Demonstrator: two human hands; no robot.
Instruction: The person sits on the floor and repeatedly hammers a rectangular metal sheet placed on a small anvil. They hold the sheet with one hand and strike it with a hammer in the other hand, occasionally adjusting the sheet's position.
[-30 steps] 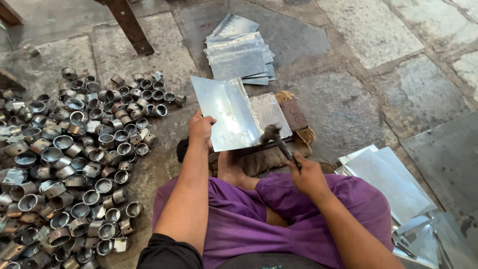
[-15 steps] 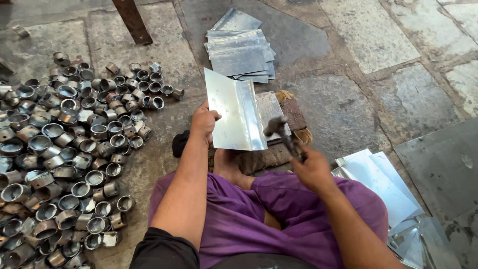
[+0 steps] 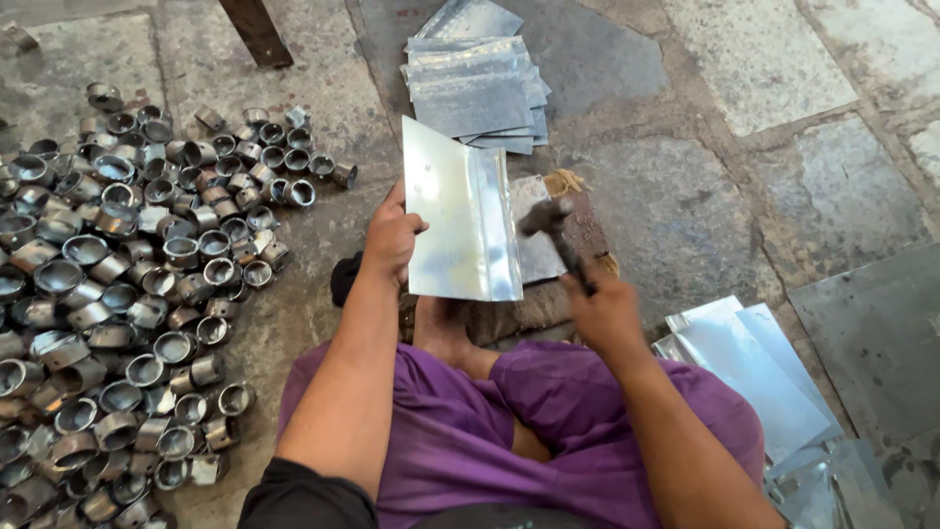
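Note:
My left hand point(image 3: 390, 238) grips the left edge of a shiny bent metal sheet point(image 3: 455, 220), holding it tilted up over a dark work block point(image 3: 548, 257) in front of my knees. My right hand point(image 3: 605, 312) is closed around the handle of a small dark hammer point(image 3: 551, 227), whose head is raised just to the right of the sheet's folded edge. I sit cross-legged in purple trousers point(image 3: 509, 431) on a stone floor.
A large heap of short metal rings point(image 3: 127, 284) covers the floor on my left. A stack of flat metal sheets point(image 3: 475, 83) lies ahead. More cut sheets point(image 3: 754, 372) lie at my right knee. A dark wooden leg point(image 3: 257, 31) stands at the top.
The sheet has been turned from lying slanted on the block to standing steeper and more upright. The hammer has lifted slightly and moved closer to the fold.

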